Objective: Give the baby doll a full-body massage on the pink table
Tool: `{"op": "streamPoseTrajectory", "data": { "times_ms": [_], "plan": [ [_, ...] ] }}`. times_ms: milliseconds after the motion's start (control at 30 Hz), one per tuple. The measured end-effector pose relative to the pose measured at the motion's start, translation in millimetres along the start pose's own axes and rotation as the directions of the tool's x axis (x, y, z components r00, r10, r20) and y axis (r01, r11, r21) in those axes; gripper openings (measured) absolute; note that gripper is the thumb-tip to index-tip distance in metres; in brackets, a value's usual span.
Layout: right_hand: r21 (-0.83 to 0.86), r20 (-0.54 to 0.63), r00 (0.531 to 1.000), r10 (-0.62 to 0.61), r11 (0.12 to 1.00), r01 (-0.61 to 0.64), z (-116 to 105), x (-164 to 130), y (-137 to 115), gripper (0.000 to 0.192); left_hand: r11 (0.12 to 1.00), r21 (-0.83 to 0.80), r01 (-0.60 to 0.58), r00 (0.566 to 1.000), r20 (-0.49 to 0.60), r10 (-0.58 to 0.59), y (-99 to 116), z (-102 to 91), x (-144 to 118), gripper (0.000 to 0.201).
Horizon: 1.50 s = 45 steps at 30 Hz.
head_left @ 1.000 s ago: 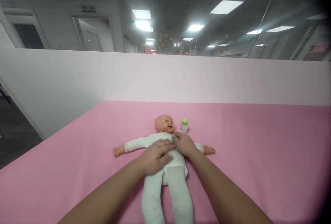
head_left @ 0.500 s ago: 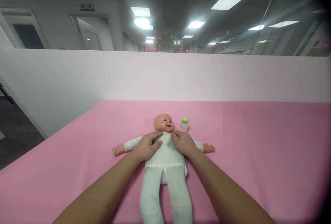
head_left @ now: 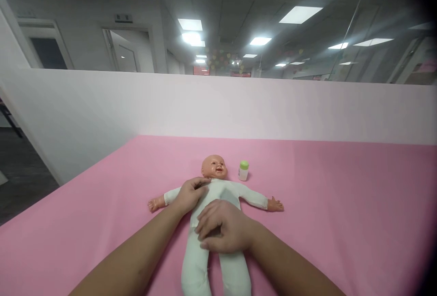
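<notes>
Pink cloth covers the bench (head_left: 341, 205), with a white partition (head_left: 239, 104) behind it. On the cloth a doll (head_left: 218, 191) in a white suit lies face up, arms spread, head toward the partition. The left hand (head_left: 189, 193) rests on the doll's shoulder, fingers loosely curled, its grip closed on nothing. The right hand (head_left: 223, 230) lies on the doll's belly, fingers bent against the fabric; whether they pinch it cannot be told. A small green-capped bottle (head_left: 243, 170) stands just beside the doll's head.
</notes>
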State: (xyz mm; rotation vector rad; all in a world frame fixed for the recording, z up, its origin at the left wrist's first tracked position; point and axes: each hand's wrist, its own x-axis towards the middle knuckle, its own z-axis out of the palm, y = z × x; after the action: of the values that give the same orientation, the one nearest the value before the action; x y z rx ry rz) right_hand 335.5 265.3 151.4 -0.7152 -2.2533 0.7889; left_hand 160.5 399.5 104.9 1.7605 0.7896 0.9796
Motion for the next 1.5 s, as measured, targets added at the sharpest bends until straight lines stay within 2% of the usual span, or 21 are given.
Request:
{"op": "streamPoseTrajectory", "data": {
  "times_ms": [67, 167, 333, 600, 667, 767, 867, 1000, 1100, 1167, 1233, 1300, 1367, 1467, 1500],
  "plan": [
    [-0.027, 0.036, 0.999, 0.011, 1.0, -0.01, -0.1, 1.8, 0.1, 0.02, 0.993, -0.11, 0.05, 0.999, 0.012, -0.049, 1.2, -2.2, 1.2, 0.035],
    [-0.174, 0.004, 0.991, 0.132, 0.976, -0.129, -8.1, 3.2, 2.4, 0.036, 0.984, -0.161, 0.079, 0.997, 0.02, -0.077, 2.5, -3.8, 2.3, 0.035],
    [-0.35, -0.116, 0.965, 0.237, 0.899, -0.263, -20.6, 3.1, 19.9, 0.046, 0.991, -0.117, 0.068, 0.998, 0.019, -0.066, -0.4, -3.5, 4.4, 0.036],
    [-0.36, -0.254, 0.928, 0.273, 0.864, -0.353, -29.3, 1.6, 41.3, 0.053, 1.0, 0.006, 0.008, 0.997, 0.072, -0.008, 2.7, -4.7, 4.5, 0.034],
    [-0.336, -0.323, 0.894, 0.312, 0.845, -0.416, -31.6, 0.2, 43.5, 0.052, 1.0, 0.026, 0.011, 0.998, 0.055, -0.013, 3.0, -5.9, 4.6, 0.034],
    [-0.267, -0.442, 0.797, 0.412, 0.788, -0.555, -35.6, -3.2, 50.1, 0.047, 0.998, 0.058, 0.021, 0.999, 0.032, -0.022, 3.0, -7.5, 5.2, 0.034],
    [-0.202, -0.511, 0.716, 0.477, 0.742, -0.639, -41.2, -7.2, 60.0, 0.039, 0.995, 0.099, 0.028, 0.999, 0.015, -0.029, 1.9, -7.1, 5.8, 0.034],
    [-0.136, -0.527, 0.631, 0.569, 0.677, -0.723, -51.5, -13.5, 70.5, 0.04, 0.986, 0.167, 0.014, 1.0, -0.013, -0.012, 0.3, -7.8, 5.5, 0.034],
    [-0.107, -0.487, 0.582, 0.652, 0.616, -0.78, -60.5, -20.7, 71.9, 0.046, 0.972, 0.233, 0.015, 1.0, -0.026, -0.009, 3.6, -15.7, 2.8, 0.036],
    [-0.123, -0.431, 0.595, 0.678, 0.61, -0.783, -66.7, -26.8, 69.8, 0.05, 0.965, 0.262, 0.029, 0.999, 0.009, -0.033, 10.3, -23.2, -0.8, 0.048],
    [-0.154, -0.367, 0.645, 0.67, 0.64, -0.753, -72.7, -32.9, 66.6, 0.05, 0.945, 0.325, 0.021, 0.996, 0.075, -0.048, 20.1, -29.6, -5.2, 0.06],
    [-0.167, -0.31, 0.687, 0.658, 0.673, -0.72, -78.3, -38.2, 64.3, 0.047, 0.889, 0.457, -0.016, 0.993, 0.114, -0.041, 31.1, -33.0, -9.0, 0.062],
    [-0.151, -0.27, 0.697, 0.664, 0.686, -0.712, -83.8, -43.1, 64.3, 0.042, 0.793, 0.608, -0.025, 0.993, 0.107, -0.051, 39.9, -34.1, -11.0, 0.051],
    [-0.129, -0.255, 0.673, 0.694, 0.666, -0.735, -91.6, -51.7, 68.6, 0.047, 0.631, 0.774, 0.052, 0.99, 0.042, -0.133, 43.8, -35.4, -10.8, 0.021],
    [-0.128, -0.265, 0.66, 0.703, 0.653, -0.747, -94.1, -55.2, 70.6, 0.052, 0.584, 0.807, 0.089, 0.986, 0.011, -0.166, 42.4, -36.6, -10.1, 0.017]
  ]
}}
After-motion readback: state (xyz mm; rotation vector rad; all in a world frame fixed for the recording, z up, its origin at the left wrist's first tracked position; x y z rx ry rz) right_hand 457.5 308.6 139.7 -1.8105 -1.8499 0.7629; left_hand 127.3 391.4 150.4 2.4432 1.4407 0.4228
